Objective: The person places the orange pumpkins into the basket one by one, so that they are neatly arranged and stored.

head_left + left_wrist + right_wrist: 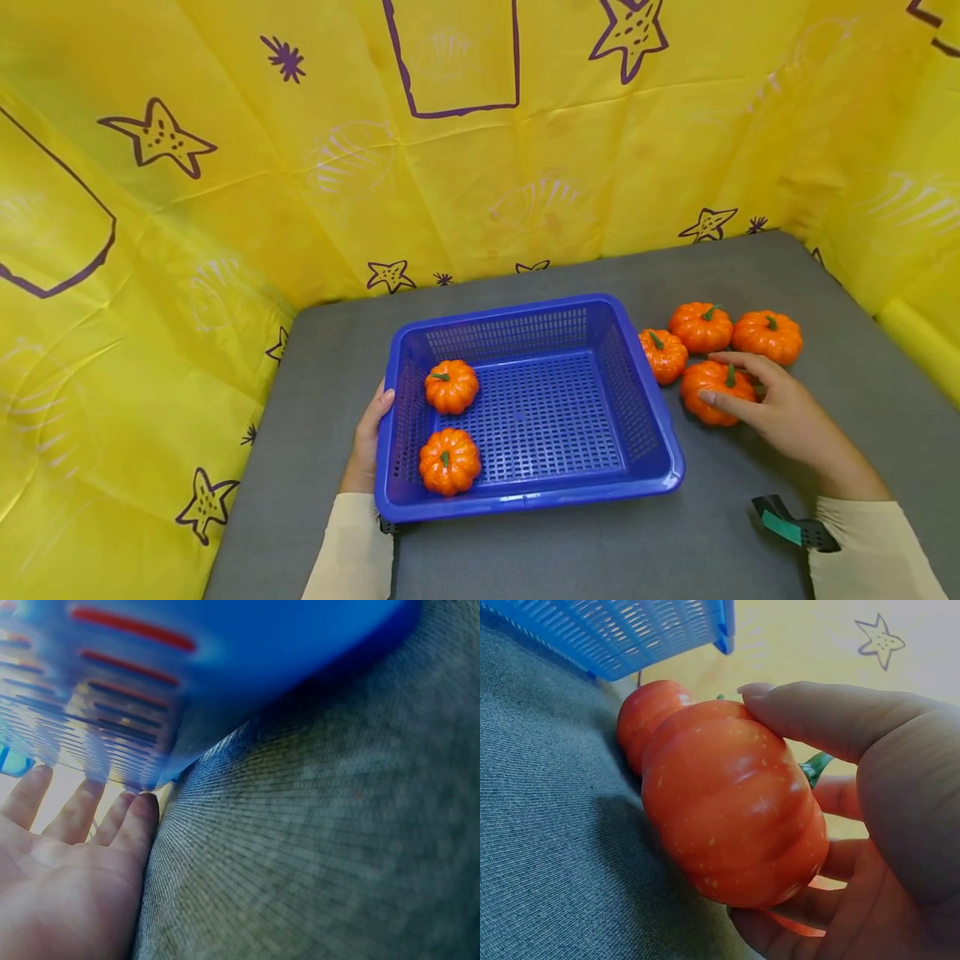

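Observation:
A blue plastic basket (528, 498) with perforated walls holds two small orange pumpkins along its left side, a back one (452, 387) and a front one (450, 462). My left hand (366, 442) is at the basket's left side, its fingers stretched out along the outer wall in the left wrist view. Right of the basket, my right hand (787, 408) grips an orange pumpkin (735, 802) with a green stem, the thumb on one side and the fingers round the other. Close by are three more pumpkins: one by the basket (663, 357), two farther back (701, 327), (768, 337).
The grey cloth-covered table (570, 554) carries everything. A yellow curtain (465, 192) with purple starfish drawings encloses the back and sides. A dark strap with a green piece (783, 527) sits at my right wrist.

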Available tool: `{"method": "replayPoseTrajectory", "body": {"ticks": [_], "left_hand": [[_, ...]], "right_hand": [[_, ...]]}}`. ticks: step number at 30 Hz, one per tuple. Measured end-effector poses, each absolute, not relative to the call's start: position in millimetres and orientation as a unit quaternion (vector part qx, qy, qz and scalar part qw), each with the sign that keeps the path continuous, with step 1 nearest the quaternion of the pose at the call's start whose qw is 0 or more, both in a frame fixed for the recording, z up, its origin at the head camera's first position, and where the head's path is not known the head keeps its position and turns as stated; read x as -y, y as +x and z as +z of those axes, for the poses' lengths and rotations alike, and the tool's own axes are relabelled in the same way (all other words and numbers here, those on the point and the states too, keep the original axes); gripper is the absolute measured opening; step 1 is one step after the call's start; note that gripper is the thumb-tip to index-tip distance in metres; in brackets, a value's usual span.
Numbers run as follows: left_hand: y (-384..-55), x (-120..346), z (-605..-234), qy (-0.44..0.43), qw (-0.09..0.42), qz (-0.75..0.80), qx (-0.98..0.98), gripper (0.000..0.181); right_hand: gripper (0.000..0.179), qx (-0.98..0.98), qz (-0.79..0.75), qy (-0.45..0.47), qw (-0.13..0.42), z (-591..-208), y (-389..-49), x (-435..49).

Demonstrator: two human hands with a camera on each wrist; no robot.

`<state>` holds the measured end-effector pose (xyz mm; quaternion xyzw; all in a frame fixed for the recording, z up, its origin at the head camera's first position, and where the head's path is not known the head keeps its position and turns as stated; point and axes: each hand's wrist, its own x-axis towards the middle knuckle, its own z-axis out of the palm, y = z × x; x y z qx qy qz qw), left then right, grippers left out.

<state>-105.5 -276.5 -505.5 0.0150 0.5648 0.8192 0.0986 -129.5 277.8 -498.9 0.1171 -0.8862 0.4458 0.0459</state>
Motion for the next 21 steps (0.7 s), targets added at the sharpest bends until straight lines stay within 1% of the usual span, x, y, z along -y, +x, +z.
{"method": "replayPoseTrajectory", "body": {"ticks": [7, 21], "left_hand": [[-104.9, 275.5, -504.4, 0.017, 0.097, 0.818, -0.567, 0.066], [-107.1, 276.2, -507.2, 0.017, 0.094, 0.82, -0.565, 0.067]], "right_hand": [[0.056, 0.893, 0.437, 0.099, 0.041, -495.6, -128.5, -278.2], [0.054, 0.877, 0.467, 0.09, 0.065, -492.1, -126.4, -277.7]]}}
